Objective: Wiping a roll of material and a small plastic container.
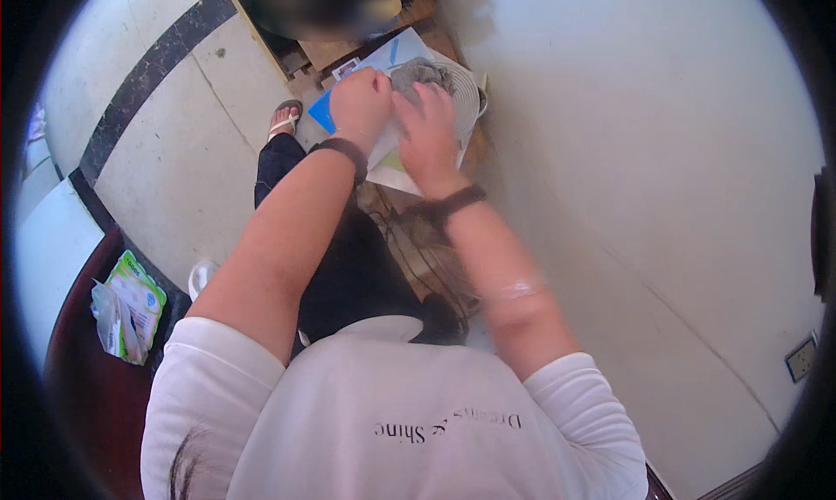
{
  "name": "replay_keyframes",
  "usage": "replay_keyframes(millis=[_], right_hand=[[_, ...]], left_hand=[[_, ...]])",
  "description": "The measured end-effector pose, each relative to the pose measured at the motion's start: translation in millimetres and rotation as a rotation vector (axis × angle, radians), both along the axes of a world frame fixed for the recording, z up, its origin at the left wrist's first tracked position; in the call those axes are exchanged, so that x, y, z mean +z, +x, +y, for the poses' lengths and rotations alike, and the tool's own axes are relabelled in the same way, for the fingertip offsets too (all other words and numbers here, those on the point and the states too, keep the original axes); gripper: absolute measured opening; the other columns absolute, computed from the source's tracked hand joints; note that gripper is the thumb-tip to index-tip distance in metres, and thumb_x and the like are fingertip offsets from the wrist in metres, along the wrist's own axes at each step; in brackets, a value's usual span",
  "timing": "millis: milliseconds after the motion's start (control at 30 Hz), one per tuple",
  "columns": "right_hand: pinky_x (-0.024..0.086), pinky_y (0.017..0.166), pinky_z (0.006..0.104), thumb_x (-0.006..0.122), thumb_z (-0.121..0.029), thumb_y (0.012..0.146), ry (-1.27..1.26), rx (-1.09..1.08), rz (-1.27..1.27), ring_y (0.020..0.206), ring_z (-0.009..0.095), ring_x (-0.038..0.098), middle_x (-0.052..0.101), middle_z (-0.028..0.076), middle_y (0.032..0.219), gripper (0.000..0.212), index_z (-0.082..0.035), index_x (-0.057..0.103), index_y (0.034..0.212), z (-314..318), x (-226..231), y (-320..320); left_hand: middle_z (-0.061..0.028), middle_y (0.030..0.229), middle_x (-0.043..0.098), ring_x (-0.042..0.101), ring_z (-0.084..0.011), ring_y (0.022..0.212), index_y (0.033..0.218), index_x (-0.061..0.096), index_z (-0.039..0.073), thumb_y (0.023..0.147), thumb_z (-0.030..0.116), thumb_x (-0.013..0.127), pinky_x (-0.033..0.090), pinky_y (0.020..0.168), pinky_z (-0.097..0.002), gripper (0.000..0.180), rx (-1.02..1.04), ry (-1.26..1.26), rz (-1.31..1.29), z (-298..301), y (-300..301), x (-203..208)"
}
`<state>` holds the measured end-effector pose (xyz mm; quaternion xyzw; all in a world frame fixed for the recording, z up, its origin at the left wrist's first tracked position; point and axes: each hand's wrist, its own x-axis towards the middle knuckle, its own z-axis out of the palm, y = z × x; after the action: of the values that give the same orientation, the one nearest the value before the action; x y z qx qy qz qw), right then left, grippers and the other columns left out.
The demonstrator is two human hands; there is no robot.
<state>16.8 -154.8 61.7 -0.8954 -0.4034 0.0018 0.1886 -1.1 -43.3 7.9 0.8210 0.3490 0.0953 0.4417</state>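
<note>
In front of me, my left hand (360, 106) is closed in a fist, with the thumb side up. Whatever it grips, if anything, is hidden. Close on its right, my right hand (427, 134) reaches forward with its fingers somewhat apart and slightly blurred. Its fingertips overlap the near edge of a crumpled grey bundle (416, 71), which looks like cloth or yarn. That bundle lies on a white round ribbed thing (468, 86). Beneath are white and blue printed sheets (320, 114). Both my wrists carry dark bands.
A wooden piece of furniture (326, 54) holds dark items at the top. A pale wall (644, 195) rises on the right, with a socket (801, 359) low on it. Cables (427, 260) hang below the sheets. A green-white package (131, 308) lies on a dark red seat at left.
</note>
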Motion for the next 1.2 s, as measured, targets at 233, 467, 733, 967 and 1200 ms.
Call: replay_keyframes(millis=[233, 467, 733, 967, 1200], right_hand=[[0.038, 0.087, 0.0432, 0.056, -0.003, 0.064, 0.007, -0.369, 0.068, 0.105, 0.035, 0.043, 0.047, 0.016, 0.110, 0.039, -0.011, 0.058, 0.102, -32, 13, 53], [0.036, 0.089, 0.0433, 0.055, -0.001, 0.063, -0.098, 0.048, -0.015, 0.105, 0.036, 0.042, 0.046, 0.016, 0.114, 0.043, -0.010, 0.056, 0.105, -2, 12, 3], [0.035, 0.091, 0.0437, 0.055, 0.002, 0.062, -0.126, -0.371, 0.019, 0.105, 0.037, 0.041, 0.047, 0.015, 0.111, 0.048, -0.013, 0.055, 0.108, -37, 18, 39], [0.036, 0.092, 0.0422, 0.053, -0.002, 0.066, -0.216, 0.119, 0.004, 0.107, 0.034, 0.041, 0.047, 0.012, 0.112, 0.046, -0.016, 0.054, 0.110, -40, 18, -6], [0.036, 0.093, 0.0423, 0.054, -0.002, 0.066, -0.131, -0.161, 0.068, 0.109, 0.033, 0.039, 0.045, 0.011, 0.117, 0.052, -0.019, 0.052, 0.115, -55, 15, 32]], left_hand=[[-0.0151, 0.065, 0.057, 0.055, -0.0321, 0.063, 0.060, 0.055, 0.002, 0.074, 0.020, 0.051, 0.044, 0.060, -0.0415, 0.023, -0.070, 0.086, -0.085, 0, 3, 5], [-0.0166, 0.068, 0.057, 0.055, -0.0344, 0.065, 0.063, 0.056, 0.003, 0.074, 0.021, 0.049, 0.043, 0.060, -0.0434, 0.022, -0.038, 0.033, 0.008, 7, 4, 5], [-0.0163, 0.072, 0.059, 0.057, -0.0330, 0.069, 0.069, 0.060, 0.002, 0.074, 0.022, 0.048, 0.044, 0.065, -0.0423, 0.024, -0.144, 0.056, 0.020, 3, 3, 9], [-0.0174, 0.062, 0.056, 0.054, -0.0359, 0.059, 0.058, 0.053, 0.003, 0.073, 0.020, 0.051, 0.043, 0.055, -0.0434, 0.023, -0.059, 0.143, 0.030, 6, 5, -3], [-0.0177, 0.065, 0.057, 0.055, -0.0350, 0.063, 0.062, 0.058, 0.003, 0.073, 0.022, 0.049, 0.044, 0.060, -0.0427, 0.024, -0.118, 0.134, 0.043, 1, 5, 0]])
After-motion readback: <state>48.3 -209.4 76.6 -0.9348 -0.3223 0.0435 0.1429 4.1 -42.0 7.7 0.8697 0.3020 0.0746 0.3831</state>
